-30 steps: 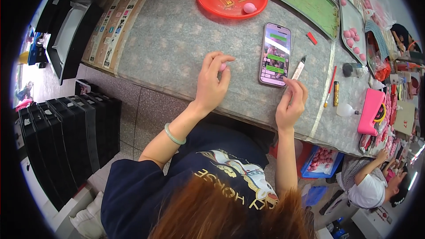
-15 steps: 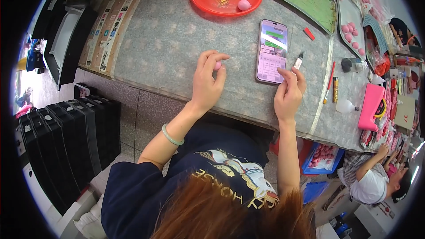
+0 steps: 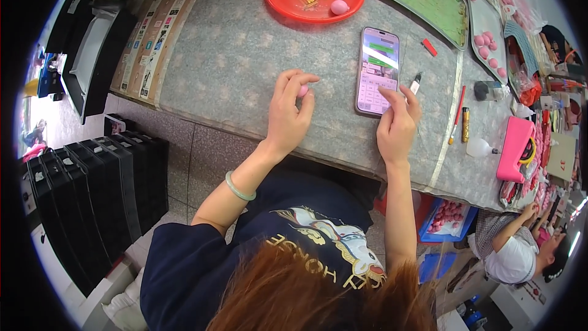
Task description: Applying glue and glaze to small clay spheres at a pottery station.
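Observation:
Between the curled fingers of my left hand (image 3: 290, 113) sits a small pink ball (image 3: 302, 91), mostly hidden by them. A pale green bangle (image 3: 239, 186) circles that wrist. My right hand (image 3: 398, 124) is at the lower right of a smartphone (image 3: 375, 72), which lies on the table with its keyboard lit. One fingertip of that hand is over the keyboard; the fingers are apart and hold nothing. Just beyond my right fingers lies a small black-and-white tool (image 3: 416, 81), partly hidden.
A red round tray (image 3: 294, 6) holds several pink pieces. Behind it stands a green-lined tray (image 3: 422, 3). On the right lie a red clip-like piece (image 3: 430, 48), a thin brush (image 3: 457, 114), a squeeze bottle (image 3: 479, 146) and a pink holder (image 3: 512, 147). Another person (image 3: 514, 251) works at right.
My right fingertips have shifted slightly up and left over the phone's keyboard. My left hand keeps its grip on the pink ball.

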`<state>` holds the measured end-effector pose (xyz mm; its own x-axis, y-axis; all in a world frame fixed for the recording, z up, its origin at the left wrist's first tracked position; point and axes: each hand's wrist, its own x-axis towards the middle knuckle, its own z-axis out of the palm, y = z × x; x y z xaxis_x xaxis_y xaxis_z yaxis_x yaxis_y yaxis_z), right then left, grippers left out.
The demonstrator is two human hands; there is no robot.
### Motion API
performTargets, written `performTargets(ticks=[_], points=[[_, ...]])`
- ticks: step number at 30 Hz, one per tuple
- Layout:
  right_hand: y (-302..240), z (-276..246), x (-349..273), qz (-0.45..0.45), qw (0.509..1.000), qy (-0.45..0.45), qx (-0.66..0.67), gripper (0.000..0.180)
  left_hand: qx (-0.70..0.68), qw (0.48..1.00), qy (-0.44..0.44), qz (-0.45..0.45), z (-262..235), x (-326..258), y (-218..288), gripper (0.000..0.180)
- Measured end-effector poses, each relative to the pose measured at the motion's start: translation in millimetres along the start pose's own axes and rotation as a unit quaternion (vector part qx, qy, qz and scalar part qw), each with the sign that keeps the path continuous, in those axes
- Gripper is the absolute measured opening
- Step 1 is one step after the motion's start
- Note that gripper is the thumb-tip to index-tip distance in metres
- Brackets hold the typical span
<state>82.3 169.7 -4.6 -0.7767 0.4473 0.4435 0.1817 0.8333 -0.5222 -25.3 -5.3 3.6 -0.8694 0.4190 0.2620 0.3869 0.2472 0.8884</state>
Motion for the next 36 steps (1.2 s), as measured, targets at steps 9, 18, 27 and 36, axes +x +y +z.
performTargets(ticks=[9, 18, 27, 36], points=[[-1, 0, 0, -0.039, 0.999, -0.011, 0.005, 0.033, -0.004, 1.000, -0.001, -0.001, 0, 1, 0, 0.022], [-5, 5, 15, -0.010, 1.000, 0.011, 0.021, 0.031, -0.011, 1.000, -0.004, -0.009, 0, 1, -1, 0.023], [-15, 6, 27, -0.034, 0.999, 0.005, 0.016, 0.030, -0.009, 1.000, -0.003, -0.003, -1, 1, -1, 0.022], [-8, 2, 25, -0.027, 1.000, -0.011, 0.006, 0.031, -0.012, 1.000, -0.010, -0.009, -1, 1, -1, 0.022]])
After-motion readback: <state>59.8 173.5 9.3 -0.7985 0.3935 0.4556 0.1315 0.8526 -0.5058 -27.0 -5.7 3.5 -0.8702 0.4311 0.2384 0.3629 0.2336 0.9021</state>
